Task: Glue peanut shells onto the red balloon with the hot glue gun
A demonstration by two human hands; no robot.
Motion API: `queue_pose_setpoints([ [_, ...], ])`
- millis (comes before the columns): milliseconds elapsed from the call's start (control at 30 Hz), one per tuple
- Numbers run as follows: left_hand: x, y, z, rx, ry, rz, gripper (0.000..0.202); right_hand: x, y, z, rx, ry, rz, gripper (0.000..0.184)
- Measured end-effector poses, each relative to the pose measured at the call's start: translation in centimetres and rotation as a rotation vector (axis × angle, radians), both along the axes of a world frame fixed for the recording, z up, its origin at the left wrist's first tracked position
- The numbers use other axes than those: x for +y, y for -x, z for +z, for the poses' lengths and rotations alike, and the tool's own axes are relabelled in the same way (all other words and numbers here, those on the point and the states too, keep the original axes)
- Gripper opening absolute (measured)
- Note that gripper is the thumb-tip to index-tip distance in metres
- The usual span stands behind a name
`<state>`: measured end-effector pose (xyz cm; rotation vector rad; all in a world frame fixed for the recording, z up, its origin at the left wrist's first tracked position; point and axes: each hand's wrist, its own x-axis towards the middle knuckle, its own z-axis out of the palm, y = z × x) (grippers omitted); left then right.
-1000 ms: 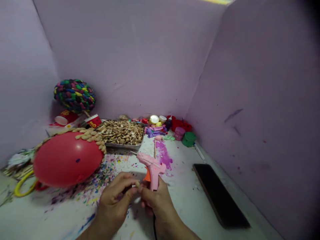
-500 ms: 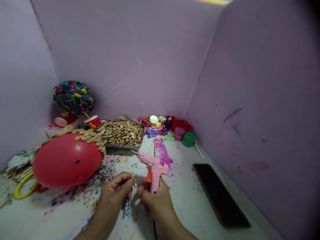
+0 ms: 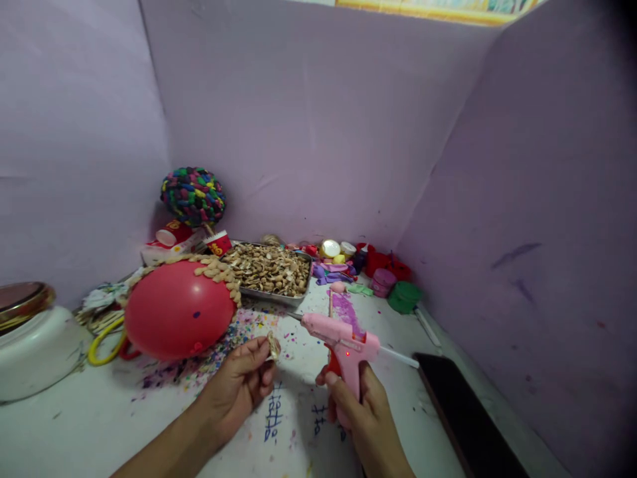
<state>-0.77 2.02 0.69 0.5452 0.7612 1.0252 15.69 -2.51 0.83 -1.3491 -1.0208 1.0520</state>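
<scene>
Between the thumb and fingers of my left hand [image 3: 245, 380] is a pinched peanut shell [image 3: 273, 346]. My right hand [image 3: 362, 402] grips the handle of a pink hot glue gun [image 3: 336, 332], fingers at its orange-red trigger. A small red light glows on the gun's body, and its metal nozzle points left, a little apart from the shell. A clear glue stick [image 3: 398, 356] sticks out of the back. Left of my hands rests a red balloon [image 3: 179, 311], with peanut shells [image 3: 219, 269] covering its upper and right edge.
A metal tray [image 3: 269, 297] heaped with peanut shells stands behind. A multicoloured ball [image 3: 194, 196] sits at the back left, a white jar [image 3: 37, 355] at far left. Paint pots [image 3: 404, 297] and a dark phone [image 3: 468, 411] lie right. Purple walls [image 3: 308, 133] enclose the table.
The view has swung left, bringing the white jar into sight. The glue gun has moved away from my left hand and turned, so its glue stick shows. Both hands keep their holds.
</scene>
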Motion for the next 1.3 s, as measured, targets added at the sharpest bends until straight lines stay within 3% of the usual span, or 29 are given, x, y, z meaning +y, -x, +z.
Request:
queue_pose_setpoints([
  [133, 0.8, 0.9, 0.0, 0.025, -0.074, 0.052, 0.029, -0.2, -0.6, 0.3, 0.025, -0.016, 0.108, 0.039],
  [600, 1.7, 1.8, -1.3, 0.061, -0.165, 0.02, 0.024, -0.7, -0.9, 1.1, -0.058, 0.087, 0.308, 0.04],
  [1300, 1.6, 1.7, -1.3, 0.049, -0.155, 0.022, 0.026, -0.6, -0.7, 0.6, -0.031, 0.116, 0.306, 0.045],
])
